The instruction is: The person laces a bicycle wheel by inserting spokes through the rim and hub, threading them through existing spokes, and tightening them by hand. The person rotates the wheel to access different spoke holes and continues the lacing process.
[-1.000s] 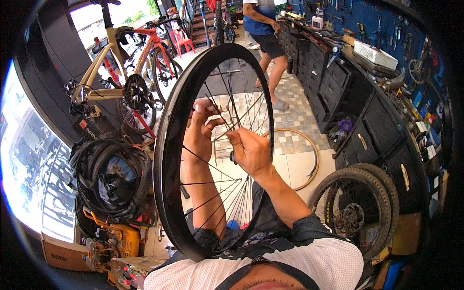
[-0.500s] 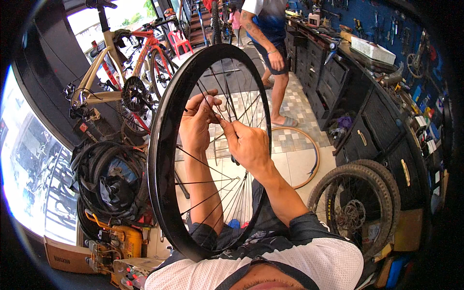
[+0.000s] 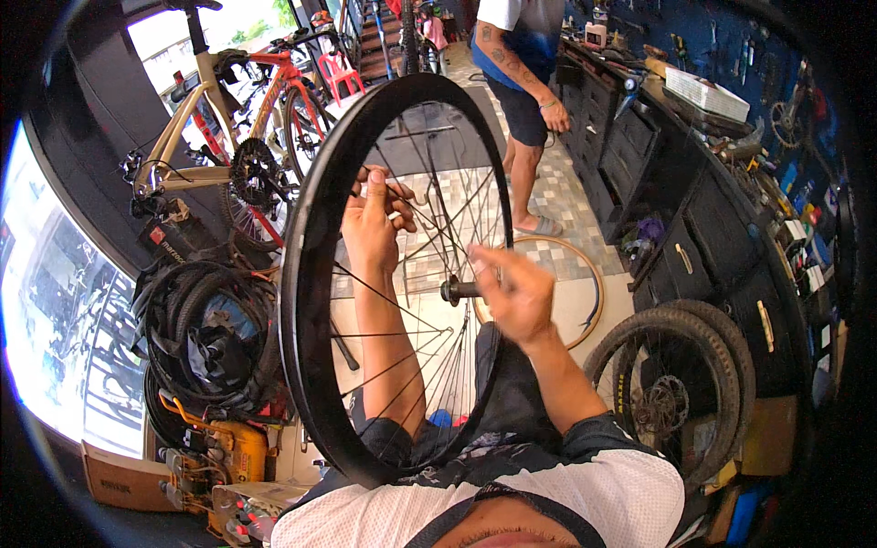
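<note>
A black bicycle wheel (image 3: 306,301) with a deep bare rim and thin dark spokes stands upright before me, its lower rim close to my lap. My left hand (image 3: 373,219) reaches in among the spokes near the rim's upper left, thumb raised and fingers curled round a spoke. A thin pale curved piece shows beside those fingertips; its kind is unclear. Motion blurs my right hand (image 3: 519,294), which is off the spokes on the wheel's right side, fingers partly stretched and seemingly holding nothing. Just left of it sits the black hub (image 3: 454,290).
Bicycles, a tan frame (image 3: 174,142) among them, stand at the upper left above piled tyres (image 3: 196,320) and a yellow machine (image 3: 242,455). A tan-edged tyre (image 3: 598,301) lies on the floor. Knobbly wheels (image 3: 662,393) lean right. Another person (image 3: 521,91) stands by the workbench (image 3: 630,137).
My right hand has let go of the spoke and moved right and down, uncovering the hub. My left thumb has lifted upright. The wheel has shifted slightly; the other person's arm has swung right.
</note>
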`<action>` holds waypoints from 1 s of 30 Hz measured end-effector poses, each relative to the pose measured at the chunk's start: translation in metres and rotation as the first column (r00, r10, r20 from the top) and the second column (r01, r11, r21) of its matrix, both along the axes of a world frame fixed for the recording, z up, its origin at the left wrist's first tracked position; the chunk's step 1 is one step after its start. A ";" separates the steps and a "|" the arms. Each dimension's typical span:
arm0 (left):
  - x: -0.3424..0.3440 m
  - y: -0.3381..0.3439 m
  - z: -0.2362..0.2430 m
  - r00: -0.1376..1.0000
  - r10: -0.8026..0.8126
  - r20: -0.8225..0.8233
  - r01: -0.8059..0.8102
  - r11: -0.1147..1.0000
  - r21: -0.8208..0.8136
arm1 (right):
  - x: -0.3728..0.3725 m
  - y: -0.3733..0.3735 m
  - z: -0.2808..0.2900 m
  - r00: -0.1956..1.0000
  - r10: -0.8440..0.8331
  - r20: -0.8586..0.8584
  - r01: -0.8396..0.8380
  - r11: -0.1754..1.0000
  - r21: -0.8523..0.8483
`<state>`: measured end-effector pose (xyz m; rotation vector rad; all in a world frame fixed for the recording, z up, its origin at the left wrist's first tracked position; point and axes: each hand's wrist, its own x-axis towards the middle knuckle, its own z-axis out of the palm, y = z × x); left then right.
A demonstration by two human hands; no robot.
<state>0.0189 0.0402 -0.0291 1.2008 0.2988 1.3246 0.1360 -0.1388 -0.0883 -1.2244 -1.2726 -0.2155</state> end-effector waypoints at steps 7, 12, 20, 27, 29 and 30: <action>0.012 0.016 0.001 0.998 0.027 0.050 -0.026 1.000 -0.015 | 0.096 0.023 -0.038 0.948 0.141 -0.284 -0.223 0.934 -0.280; 0.014 0.028 -0.001 0.997 0.026 -0.069 -0.024 0.999 0.023 | 0.078 0.034 -0.041 0.916 0.241 -0.321 -0.361 0.844 -0.396; 0.024 0.012 0.009 0.972 -0.039 -0.232 0.044 0.999 0.014 | 0.063 0.061 0.001 0.943 0.184 -0.278 -0.243 0.951 -0.191; 0.021 0.004 0.011 0.967 -0.012 -0.256 0.026 0.998 0.053 | 0.058 0.087 0.065 0.958 0.244 -0.151 -0.246 0.969 0.002; 0.019 -0.002 0.014 0.965 -0.006 -0.263 0.027 0.997 0.077 | 0.058 0.096 0.074 0.962 0.253 -0.102 -0.247 0.966 0.070; 0.018 -0.003 0.014 0.968 -0.010 -0.250 0.032 0.996 0.082 | 0.055 0.099 0.080 0.960 0.260 -0.104 -0.251 0.964 0.088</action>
